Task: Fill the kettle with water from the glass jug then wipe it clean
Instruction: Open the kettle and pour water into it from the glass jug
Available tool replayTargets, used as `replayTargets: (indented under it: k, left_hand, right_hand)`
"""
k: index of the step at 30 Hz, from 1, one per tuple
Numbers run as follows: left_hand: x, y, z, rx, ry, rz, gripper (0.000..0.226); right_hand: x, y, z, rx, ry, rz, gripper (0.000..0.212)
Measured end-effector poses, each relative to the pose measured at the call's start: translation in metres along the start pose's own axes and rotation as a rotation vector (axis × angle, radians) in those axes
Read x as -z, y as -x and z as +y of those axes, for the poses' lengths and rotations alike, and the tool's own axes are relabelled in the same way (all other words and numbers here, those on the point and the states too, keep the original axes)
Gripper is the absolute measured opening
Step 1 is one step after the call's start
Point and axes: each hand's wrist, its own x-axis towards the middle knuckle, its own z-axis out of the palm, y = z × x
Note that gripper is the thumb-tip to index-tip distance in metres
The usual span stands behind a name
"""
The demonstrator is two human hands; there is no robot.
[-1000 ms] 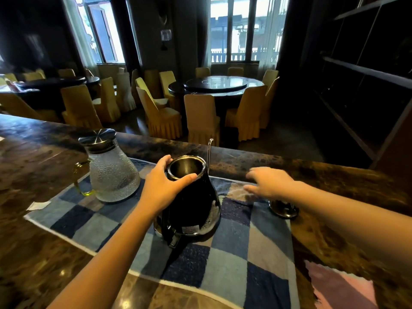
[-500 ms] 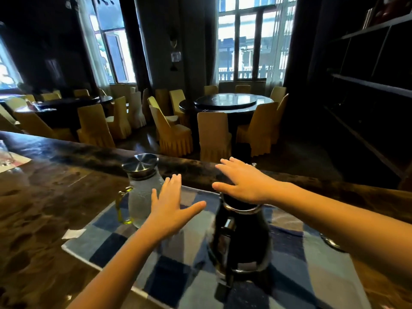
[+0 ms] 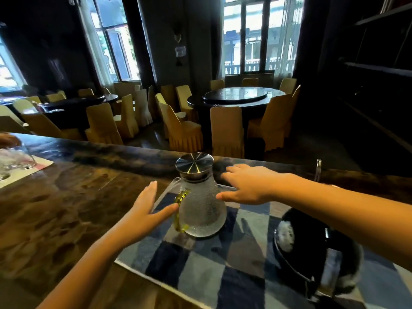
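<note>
A dimpled glass jug (image 3: 201, 210) with a steel lid and a yellow-green handle stands on a blue checked cloth (image 3: 225, 275). My left hand (image 3: 146, 208) is spread flat just left of the jug, its thumb at the handle. My right hand (image 3: 247, 186) hovers with straight fingers at the jug's right shoulder, holding nothing. The black kettle (image 3: 312, 248) sits at the lower right on the cloth, partly hidden under my right forearm, its mouth uncovered.
The cloth lies on a dark marble counter (image 3: 66, 197). At the far left stand glasses on a pale mat (image 3: 20, 166). A thin metal spout (image 3: 317, 169) rises behind my right arm. Beyond the counter are round tables and yellow-covered chairs.
Both hands have left the kettle and swung left to either side of the jug. The view has turned left, so the kettle now sits at the lower right.
</note>
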Motion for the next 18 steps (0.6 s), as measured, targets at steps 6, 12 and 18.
replayTargets:
  k: [6, 12, 18]
  left_hand:
    - [0.009, -0.037, -0.036, 0.074, 0.317, -0.088, 0.043]
    - [-0.007, -0.075, -0.041, 0.003, 0.345, -0.155, 0.046]
    - [-0.018, -0.077, -0.036, -0.007, 0.41, -0.269, 0.036]
  right_hand:
    - [-0.008, -0.022, -0.034, 0.101, -0.412, -0.103, 0.051]
    - [-0.039, -0.053, -0.067, -0.015, -1.092, -0.22, 0.036]
    - [-0.053, -0.06, -0.083, -0.122, -1.583, -0.29, 0.038]
